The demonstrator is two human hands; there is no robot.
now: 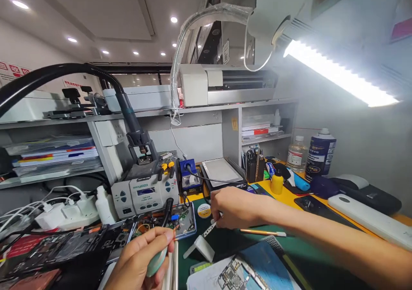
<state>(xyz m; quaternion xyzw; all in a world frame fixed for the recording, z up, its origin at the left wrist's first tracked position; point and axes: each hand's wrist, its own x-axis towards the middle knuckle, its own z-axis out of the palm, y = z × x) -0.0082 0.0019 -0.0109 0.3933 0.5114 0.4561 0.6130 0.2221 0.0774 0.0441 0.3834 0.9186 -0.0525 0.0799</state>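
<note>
My left hand [141, 260] is low in the view, fingers closed around a pale green handled tool [156, 261] whose tip points toward an opened phone [167, 223] with its circuit board exposed. My right hand [236, 206] reaches in from the right and rests on the green mat [231, 243], its fingers pinching a small white strip [210, 229] close to a round yellow tin [204, 211]. A thin brush with a wooden handle [262, 232] lies just under that wrist.
A grey soldering station [144, 191] and a blue unit [188, 176] stand behind the phone. A power strip [64, 215] with cables sits at left, bottles [320, 152] and a yellow bottle [277, 182] at right. Another bare board [238, 275] lies near the front edge.
</note>
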